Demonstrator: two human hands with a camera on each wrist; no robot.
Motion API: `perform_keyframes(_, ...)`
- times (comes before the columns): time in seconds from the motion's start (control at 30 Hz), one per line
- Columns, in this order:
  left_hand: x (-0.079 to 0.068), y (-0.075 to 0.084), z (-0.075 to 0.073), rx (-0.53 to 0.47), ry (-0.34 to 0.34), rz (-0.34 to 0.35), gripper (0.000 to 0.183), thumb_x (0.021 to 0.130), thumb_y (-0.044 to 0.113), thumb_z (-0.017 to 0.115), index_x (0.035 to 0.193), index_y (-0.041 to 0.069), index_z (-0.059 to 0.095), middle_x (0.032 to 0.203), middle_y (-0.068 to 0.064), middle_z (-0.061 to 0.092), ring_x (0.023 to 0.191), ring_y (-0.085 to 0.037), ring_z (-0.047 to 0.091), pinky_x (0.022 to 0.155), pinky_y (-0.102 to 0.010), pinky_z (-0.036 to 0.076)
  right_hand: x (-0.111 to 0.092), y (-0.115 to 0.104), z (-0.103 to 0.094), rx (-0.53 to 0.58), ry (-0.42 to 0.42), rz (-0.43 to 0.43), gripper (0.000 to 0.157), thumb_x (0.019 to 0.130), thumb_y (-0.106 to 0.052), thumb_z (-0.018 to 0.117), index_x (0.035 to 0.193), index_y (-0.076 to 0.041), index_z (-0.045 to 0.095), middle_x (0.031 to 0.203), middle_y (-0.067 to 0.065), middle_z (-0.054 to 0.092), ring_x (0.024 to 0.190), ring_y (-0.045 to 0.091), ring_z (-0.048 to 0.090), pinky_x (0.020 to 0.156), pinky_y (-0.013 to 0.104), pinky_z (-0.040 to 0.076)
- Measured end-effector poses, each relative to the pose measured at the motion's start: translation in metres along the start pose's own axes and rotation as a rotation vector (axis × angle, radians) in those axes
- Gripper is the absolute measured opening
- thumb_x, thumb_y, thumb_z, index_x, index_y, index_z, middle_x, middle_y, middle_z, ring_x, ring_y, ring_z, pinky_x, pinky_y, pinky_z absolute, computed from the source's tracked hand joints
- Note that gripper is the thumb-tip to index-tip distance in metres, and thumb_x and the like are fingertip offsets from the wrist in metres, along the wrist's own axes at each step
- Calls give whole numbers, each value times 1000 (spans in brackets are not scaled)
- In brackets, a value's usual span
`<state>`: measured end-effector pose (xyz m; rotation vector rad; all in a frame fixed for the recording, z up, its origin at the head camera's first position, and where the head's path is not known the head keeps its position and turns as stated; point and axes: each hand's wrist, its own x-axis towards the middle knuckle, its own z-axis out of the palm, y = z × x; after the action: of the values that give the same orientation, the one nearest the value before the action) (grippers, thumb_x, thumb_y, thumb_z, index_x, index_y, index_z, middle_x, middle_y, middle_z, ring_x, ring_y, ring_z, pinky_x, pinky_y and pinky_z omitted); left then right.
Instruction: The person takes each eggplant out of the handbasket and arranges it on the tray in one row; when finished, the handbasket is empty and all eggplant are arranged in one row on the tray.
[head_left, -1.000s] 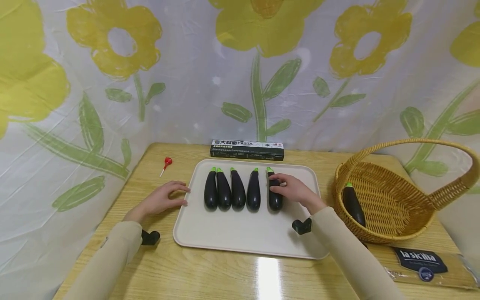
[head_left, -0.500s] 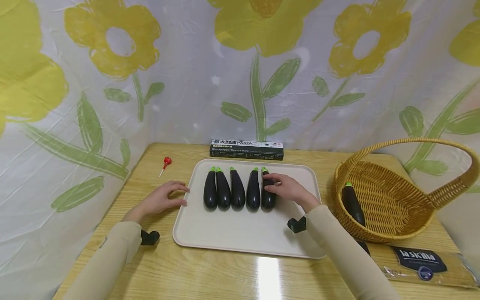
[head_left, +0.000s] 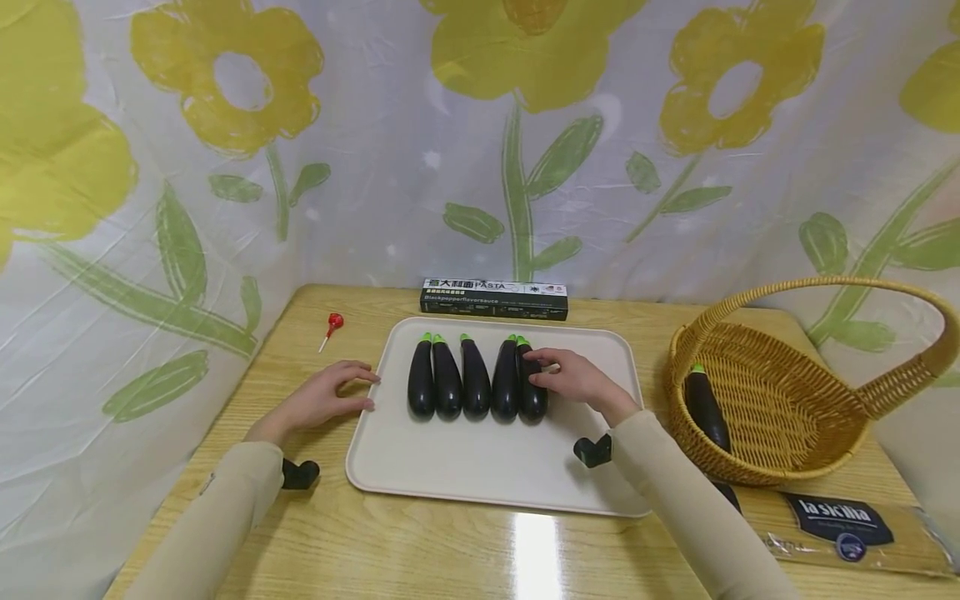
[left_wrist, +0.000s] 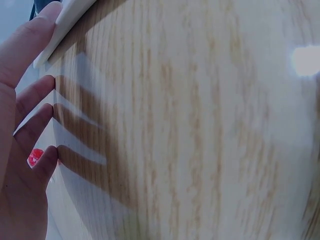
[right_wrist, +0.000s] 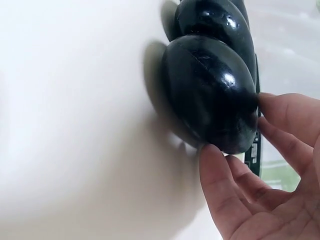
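Several glossy dark eggplants with green stems lie side by side on a pale rectangular tray (head_left: 480, 475). The rightmost eggplant (head_left: 534, 404) is pinched lightly by my right hand (head_left: 576, 379); in the right wrist view, thumb and fingertips meet this eggplant (right_wrist: 210, 90) on two sides. It lies against the neighbouring eggplant (head_left: 505, 387). Farther left are more eggplants, among them one (head_left: 476, 383) in the middle and one (head_left: 422, 385) at the row's left end. My left hand (head_left: 330, 398) rests at the tray's left edge, fingers loosely bent, holding nothing.
A wicker basket (head_left: 825, 408) with a tall handle stands right, with one eggplant (head_left: 707, 412) inside. A pasta box (head_left: 493, 301) lies behind the tray. A red lollipop (head_left: 334, 322) lies at left, a spaghetti packet (head_left: 847, 533) at front right.
My right hand has moved left, bringing the rightmost eggplant from apart to up against its neighbour. The left hand has stayed where it was.
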<state>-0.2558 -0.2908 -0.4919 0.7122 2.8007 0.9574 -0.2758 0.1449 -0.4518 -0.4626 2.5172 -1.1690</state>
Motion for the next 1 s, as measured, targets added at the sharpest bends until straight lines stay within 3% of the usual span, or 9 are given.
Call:
perform_keyframes(0.57,0,3,0,-5,0,6,41,88,31,75,122,11,66,136,-20,52,130,-41,43,109,-59,30,-13,0,-6,24,6,-2,45,96,-19,61,139,-8,54,136,24,52,116,38,58,96,46,48)
perform_keyframes(0.77,1,0,1,-5,-7,9,41,88,32,75,123,12,66,137,-19,51,131,-40,42,110,-58,30,-42,6,-19,35,25,-56,46,96,-21,63,140,-10,54,142,16,50,115,31,61,93,44,50)
perform_keyframes(1.0,0,-3,1,-5,-2,6,42,87,33,76,122,12,66,137,-20,51,130,-40,42,109,-58,30,-102,3,-44,23,50,-65,46,97,-34,62,140,-21,53,145,5,48,119,27,57,96,47,47)
